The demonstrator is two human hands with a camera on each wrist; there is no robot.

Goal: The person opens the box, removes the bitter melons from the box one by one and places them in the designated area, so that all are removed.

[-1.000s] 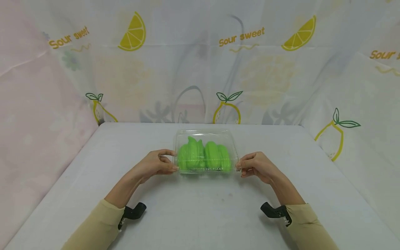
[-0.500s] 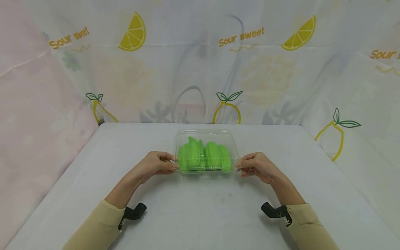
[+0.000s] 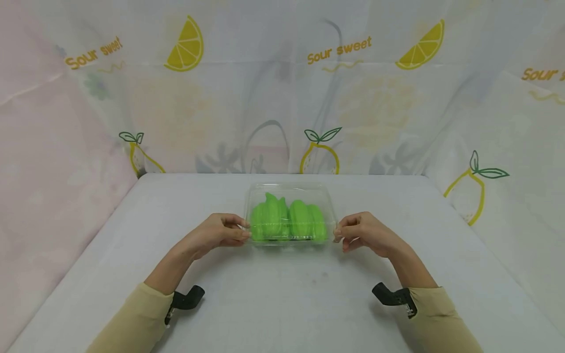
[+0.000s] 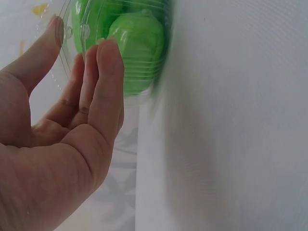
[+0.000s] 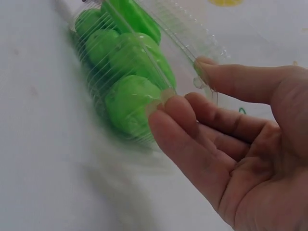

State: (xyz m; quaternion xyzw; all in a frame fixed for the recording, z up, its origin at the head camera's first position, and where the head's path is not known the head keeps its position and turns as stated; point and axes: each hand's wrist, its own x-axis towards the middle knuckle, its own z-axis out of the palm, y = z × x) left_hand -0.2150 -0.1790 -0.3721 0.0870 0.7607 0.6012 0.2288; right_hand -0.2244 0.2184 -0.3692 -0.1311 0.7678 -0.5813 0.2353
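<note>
A clear plastic clamshell box (image 3: 329,196) rests on the white table with several bright green, elongated vegetable-shaped pieces (image 3: 301,219) inside. At its left front corner my left hand (image 3: 218,230) pinches the rim. In the left wrist view, the thumb (image 4: 50,38) touches the lid's edge while the other fingertips (image 4: 109,50) lie against the base's side. My right hand (image 3: 364,233) pinches the opposite front corner. Its thumb (image 5: 216,77) is at the lid's rim and its fingers (image 5: 178,130) reach the base's rim, with a narrow gap between both rims.
A white cloth-covered table (image 3: 282,304) surrounds the box. Behind it hangs a curtain (image 3: 247,98) printed with lemons and words, and more fabric stands at both sides. A black camera mount sits on each wrist, the left mount (image 3: 189,298) and the right mount (image 3: 390,295).
My left fingers and thumb have come closer together at the box's corner. The right wrist has shifted slightly to the right. The box stays in nearly the same place.
</note>
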